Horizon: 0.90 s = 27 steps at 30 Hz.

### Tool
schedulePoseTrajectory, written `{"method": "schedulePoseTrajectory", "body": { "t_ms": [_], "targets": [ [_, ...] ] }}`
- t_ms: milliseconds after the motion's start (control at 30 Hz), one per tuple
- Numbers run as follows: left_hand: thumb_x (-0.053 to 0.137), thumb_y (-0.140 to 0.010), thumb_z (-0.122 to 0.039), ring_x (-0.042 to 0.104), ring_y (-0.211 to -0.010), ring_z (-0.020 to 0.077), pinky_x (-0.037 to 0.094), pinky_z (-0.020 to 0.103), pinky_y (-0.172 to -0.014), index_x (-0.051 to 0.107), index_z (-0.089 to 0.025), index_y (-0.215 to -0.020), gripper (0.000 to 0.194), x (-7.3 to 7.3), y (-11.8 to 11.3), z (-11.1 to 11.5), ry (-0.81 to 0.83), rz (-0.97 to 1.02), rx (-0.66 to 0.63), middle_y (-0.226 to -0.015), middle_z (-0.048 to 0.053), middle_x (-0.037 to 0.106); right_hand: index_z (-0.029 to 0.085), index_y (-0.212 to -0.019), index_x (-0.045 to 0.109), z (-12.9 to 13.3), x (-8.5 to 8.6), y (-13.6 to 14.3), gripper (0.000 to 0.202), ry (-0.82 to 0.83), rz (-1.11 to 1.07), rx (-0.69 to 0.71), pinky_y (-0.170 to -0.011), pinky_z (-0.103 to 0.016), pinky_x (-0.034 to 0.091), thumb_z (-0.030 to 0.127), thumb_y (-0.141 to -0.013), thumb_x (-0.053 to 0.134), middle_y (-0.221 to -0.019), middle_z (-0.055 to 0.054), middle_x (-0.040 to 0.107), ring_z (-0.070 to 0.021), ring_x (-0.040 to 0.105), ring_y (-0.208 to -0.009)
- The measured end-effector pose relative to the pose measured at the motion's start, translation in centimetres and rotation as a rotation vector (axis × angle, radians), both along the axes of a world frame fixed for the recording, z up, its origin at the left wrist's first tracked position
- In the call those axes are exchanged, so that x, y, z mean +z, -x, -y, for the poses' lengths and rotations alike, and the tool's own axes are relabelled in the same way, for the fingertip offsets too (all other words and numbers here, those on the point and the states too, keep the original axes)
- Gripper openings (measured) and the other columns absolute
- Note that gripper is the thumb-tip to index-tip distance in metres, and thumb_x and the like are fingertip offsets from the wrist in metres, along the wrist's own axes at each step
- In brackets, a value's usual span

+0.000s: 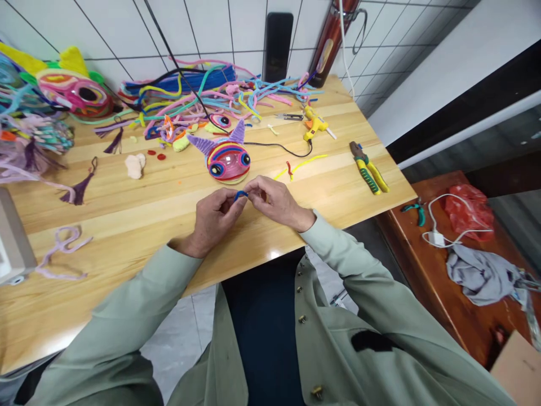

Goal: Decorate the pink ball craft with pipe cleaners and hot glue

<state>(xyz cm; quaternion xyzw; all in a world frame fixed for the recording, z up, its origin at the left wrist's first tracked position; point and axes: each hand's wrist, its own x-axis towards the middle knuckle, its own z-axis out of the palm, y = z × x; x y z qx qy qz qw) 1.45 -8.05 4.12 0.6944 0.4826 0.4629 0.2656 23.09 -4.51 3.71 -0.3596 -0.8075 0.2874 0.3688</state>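
A short blue pipe cleaner (240, 194) is pinched by the left hand (215, 217) and the right hand (274, 200), held close together over the tabletop (139, 225). The big-eyed ornament (229, 162) just beyond them, at 12 o'clock, could be knocked by either; the glue gun (315, 124) at 2 o'clock could be dragged if its cord (274, 145) is snagged. Whatever is held in the red flask (332, 42) at 1 o'clock and the red plastic bag (459, 217) at 3 o'clock is hidden.

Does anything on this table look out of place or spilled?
Nothing looks spilled. The fuzzy stems sprawl in a loose tangle by the wall, which looks untidy next to the straighter blue bundle.
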Motion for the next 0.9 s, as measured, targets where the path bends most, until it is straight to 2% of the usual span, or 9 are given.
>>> {"method": "schedulePoseTrajectory", "body": {
  "t_ms": [133,233,433,600,667,733,833,900],
  "targets": [
    [0.065,-0.111,-0.058,0.061,-0.064,0.0167,0.051,0.032,-0.066,0.079,-0.022,-0.087,0.046,0.5,0.3,0.1,0.074,-0.011,-0.071,-0.073,0.003,0.073,0.025,-0.112,0.071,0.1,-0.2,-0.3,0.016,0.000,0.006,0.016,-0.083,-0.032,0.056,0.022,-0.107,0.056,-0.100,-0.002,0.075,-0.0168,0.063,-0.083],
    [0.062,-0.113,-0.061,0.065,-0.069,0.0183,0.056,0.033,-0.072,0.080,-0.022,-0.088,0.050,0.7,0.4,-0.1,0.127,0.015,-0.119,-0.076,0.004,0.075,0.024,-0.112,0.071,0.1,-0.1,-0.4,0.019,0.011,0.001,0.029,-0.082,-0.032,0.055,0.020,-0.105,0.055,-0.101,-0.002,0.076,-0.0163,0.064,-0.083],
    [0.073,-0.108,-0.069,0.058,-0.064,0.0155,0.051,0.030,-0.065,0.074,-0.022,-0.088,0.051,0.2,0.2,-0.5,0.296,0.154,-0.188,-0.073,0.000,0.069,0.024,-0.111,0.071,0.3,0.4,-0.7,0.012,0.041,-0.047,0.064,-0.081,-0.032,0.056,0.027,-0.108,0.060,-0.099,-0.002,0.076,-0.0167,0.066,-0.084],
    [0.073,-0.107,-0.072,0.054,-0.064,0.0146,0.049,0.031,-0.067,0.072,-0.022,-0.085,0.055,0.1,-0.1,-0.4,0.333,0.158,-0.217,-0.073,-0.001,0.066,0.024,-0.107,0.074,1.1,0.8,-1.4,0.012,0.029,-0.057,0.085,-0.081,-0.032,0.057,0.028,-0.109,0.063,-0.094,-0.001,0.076,-0.0161,0.067,-0.082],
    [0.071,-0.108,-0.071,0.055,-0.065,0.0156,0.049,0.031,-0.067,0.077,-0.022,-0.095,0.050,0.3,-0.2,-0.3,0.357,0.151,-0.226,-0.075,-0.001,0.067,0.024,-0.107,0.077,0.7,1.1,-2.4,0.014,0.026,-0.018,0.021,-0.084,-0.033,0.057,0.027,-0.108,0.064,-0.096,-0.002,0.079,-0.0172,0.069,-0.085],
    [0.068,-0.109,-0.068,0.057,-0.068,0.0167,0.050,0.032,-0.068,0.080,-0.022,-0.104,0.047,0.4,-0.3,-0.3,0.368,0.126,-0.240,-0.079,0.000,0.069,0.024,-0.106,0.080,-0.9,1.5,-4.0,0.016,0.059,0.011,-0.119,-0.084,-0.033,0.057,0.027,-0.106,0.064,-0.098,-0.003,0.082,-0.0183,0.070,-0.086],
    [0.066,-0.109,-0.061,0.061,-0.073,0.0181,0.052,0.032,-0.072,0.080,-0.022,-0.100,0.043,0.4,-0.3,-0.4,0.352,0.051,-0.261,-0.080,0.001,0.071,0.022,-0.105,0.081,-5.4,2.1,-6.7,0.017,0.143,0.023,-0.409,-0.080,-0.034,0.056,0.031,-0.103,0.067,-0.093,-0.003,0.082,-0.0201,0.071,-0.084],
    [0.064,-0.108,-0.058,0.063,-0.074,0.0188,0.054,0.032,-0.074,0.079,-0.022,-0.094,0.041,0.4,-0.3,-0.5,0.341,0.021,-0.271,-0.080,0.001,0.072,0.020,-0.107,0.080,-8.7,2.4,-8.3,0.016,0.165,0.077,-0.577,-0.085,-0.036,0.058,0.030,-0.102,0.068,-0.098,-0.005,0.084,-0.0221,0.075,-0.090]
  ]
}}
